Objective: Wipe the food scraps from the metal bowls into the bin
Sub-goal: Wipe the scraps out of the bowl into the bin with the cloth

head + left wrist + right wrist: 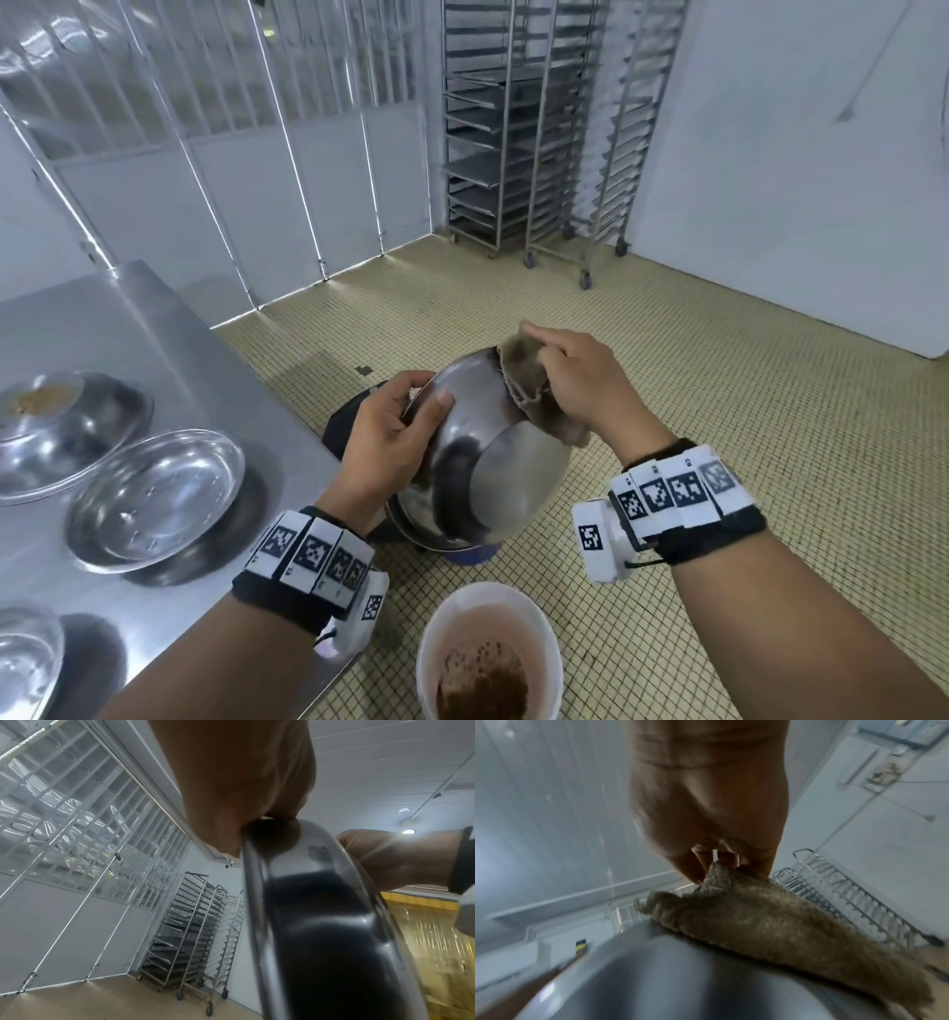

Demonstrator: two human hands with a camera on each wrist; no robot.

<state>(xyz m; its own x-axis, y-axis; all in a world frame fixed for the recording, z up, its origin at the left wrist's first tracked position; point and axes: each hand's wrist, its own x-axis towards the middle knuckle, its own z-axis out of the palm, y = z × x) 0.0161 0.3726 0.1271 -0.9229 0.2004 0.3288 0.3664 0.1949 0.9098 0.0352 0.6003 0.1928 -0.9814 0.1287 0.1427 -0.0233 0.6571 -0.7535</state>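
My left hand (416, 406) grips the left rim of a tilted metal bowl (477, 462), thumb on its outer wall, held above a dark bin (349, 421) on the floor. My right hand (554, 370) pinches a brownish cloth (524, 380) that lies over the bowl's far rim. In the left wrist view the left hand (239, 811) clasps the bowl's edge (321, 912). The right wrist view, blurred, has the fingers (713, 862) bunched on the cloth (770, 923) draped on the bowl (667, 973). The bowl's inside is mostly hidden.
A steel table (154, 329) at the left carries a bowl with brown crumbs (67, 426), a shiny bowl (159, 493) and another bowl (25, 663) at its near edge. A white bucket (436, 622) with brown scraps stands by my feet. Wheeled tray racks (534, 128) line the far corner.
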